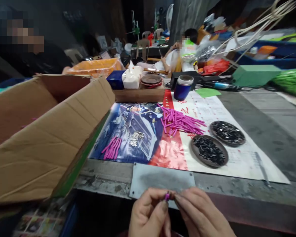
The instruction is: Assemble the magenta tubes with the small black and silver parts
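Observation:
Close to the table's front edge, my left hand (148,210) pinches a thin pink stick (167,197) between thumb and forefinger, with only its tip showing. Beside it, the fingertips of my right hand (202,212) are pressed together near that tip; whatever they hold is too small to make out. Beyond the hands lies a grey metal plate (162,177). A large heap of pink sticks (181,120) and a smaller bunch of pink sticks (112,148) rest on a printed poster sheet, with a cluster of small silvery pieces (136,138) between them.
Two brown dishes, a nearer dish (193,146) and a farther dish (236,143), hold small dark pieces. At right lies a tweezer-like tool (262,169). An open cardboard box (39,148) stands at left. Behind are a blue jar (182,90) and tissue pack (132,78); two people sit farther off.

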{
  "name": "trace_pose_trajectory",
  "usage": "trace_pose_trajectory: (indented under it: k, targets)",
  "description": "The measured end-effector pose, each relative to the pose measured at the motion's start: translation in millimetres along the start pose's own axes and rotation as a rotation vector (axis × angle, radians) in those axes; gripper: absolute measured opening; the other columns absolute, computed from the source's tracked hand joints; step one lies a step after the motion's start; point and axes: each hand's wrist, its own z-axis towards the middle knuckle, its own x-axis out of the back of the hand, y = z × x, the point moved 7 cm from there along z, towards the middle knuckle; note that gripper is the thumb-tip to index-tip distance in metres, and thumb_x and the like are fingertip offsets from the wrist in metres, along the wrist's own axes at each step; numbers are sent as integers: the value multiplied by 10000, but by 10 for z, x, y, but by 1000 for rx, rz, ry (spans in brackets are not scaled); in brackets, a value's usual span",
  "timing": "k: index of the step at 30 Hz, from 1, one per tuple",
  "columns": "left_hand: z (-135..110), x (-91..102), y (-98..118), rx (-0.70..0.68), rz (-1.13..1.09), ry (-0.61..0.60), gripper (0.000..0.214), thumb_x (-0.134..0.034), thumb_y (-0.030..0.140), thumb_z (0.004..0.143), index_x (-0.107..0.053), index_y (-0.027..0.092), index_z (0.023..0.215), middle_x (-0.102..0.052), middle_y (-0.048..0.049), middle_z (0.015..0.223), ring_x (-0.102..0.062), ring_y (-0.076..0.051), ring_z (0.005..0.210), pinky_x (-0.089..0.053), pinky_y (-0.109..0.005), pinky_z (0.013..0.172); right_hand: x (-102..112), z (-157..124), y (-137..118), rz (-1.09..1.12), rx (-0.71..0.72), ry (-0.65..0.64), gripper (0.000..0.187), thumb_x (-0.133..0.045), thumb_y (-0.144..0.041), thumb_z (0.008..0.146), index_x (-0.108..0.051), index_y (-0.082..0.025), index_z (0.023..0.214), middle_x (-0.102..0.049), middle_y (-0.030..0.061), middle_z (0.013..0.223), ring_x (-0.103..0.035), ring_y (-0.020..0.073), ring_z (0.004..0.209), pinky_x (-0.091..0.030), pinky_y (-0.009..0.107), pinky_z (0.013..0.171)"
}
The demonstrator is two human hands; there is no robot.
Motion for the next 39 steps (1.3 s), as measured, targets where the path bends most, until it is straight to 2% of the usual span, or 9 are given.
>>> trace_pose_trajectory:
  k: [3,6,10,16,19,25,31,36,39]
  targets:
    - [28,-72,-49,-5,-39,-87,402,-782,529,832,-774,150,965,-506,59,422,-360,-23,349,-291,-127,416,37,-138,40,-60,28,24,367,-515,-82,975,-674,-216,1278,-806,62,954,-773,192,867,-626,302,887]
    - [45,-107,-72,-13,-63,-139,357,-769,499,857,-766,163,976,-514,63,434,-362,-22,347,-275,-121,400,33,-170,31,-102,17,34,335,-525,-70,972,-683,-189,1243,-807,65,967,-775,190,909,-613,295,939]
    - [50,-122,-66,19,-66,-82,335,-800,473,834,-765,158,944,-547,51,458,-401,-27,363,-290,-121,400,20,-72,25,-189,-101,43,197,-518,-161,1012,-712,-197,1016,-799,39,842,-781,184,790,-638,284,866]
    - [39,-144,-22,-46,-87,5,280,-828,441,811,-756,187,905,-625,32,656,-470,-16,431,-372,-113,439,2,45,26,-178,-308,54,287,-490,-317,1041,-656,-219,828,-760,16,728,-755,166,669,-635,241,732]
    - [34,-126,-51,-77,-94,0,224,-814,393,836,-745,189,898,-589,38,729,-470,-17,481,-402,-119,471,-12,76,1,-105,-347,60,284,-494,-332,1039,-650,-228,825,-754,10,737,-743,152,673,-617,205,662]
    - [16,-100,-105,-91,-105,-47,136,-750,330,904,-739,213,974,-570,28,823,-483,-27,543,-420,-134,511,-99,75,-5,-51,-400,37,273,-486,-339,1051,-642,-233,855,-742,7,745,-728,134,666,-607,186,652]
    - [5,-124,-90,-152,-106,-116,80,-670,258,965,-727,216,1000,-527,30,810,-461,-27,553,-399,-140,523,-121,3,-18,-33,-417,66,183,-542,-339,1034,-650,-238,926,-751,10,803,-750,146,737,-623,203,717]
    - [-28,-133,-64,-234,-51,-158,128,-594,213,1007,-717,247,1017,-513,19,892,-430,-32,589,-378,-148,537,-125,-61,-8,63,-463,63,96,-590,-281,1008,-662,-250,952,-756,-5,847,-752,136,790,-617,184,752]
    - [-44,-120,-25,-293,10,-143,152,-580,199,1011,-713,271,1029,-509,15,904,-473,-67,683,-428,-165,623,-152,-95,8,113,-489,68,82,-602,-240,993,-655,-243,931,-749,-6,857,-747,126,798,-606,164,753]
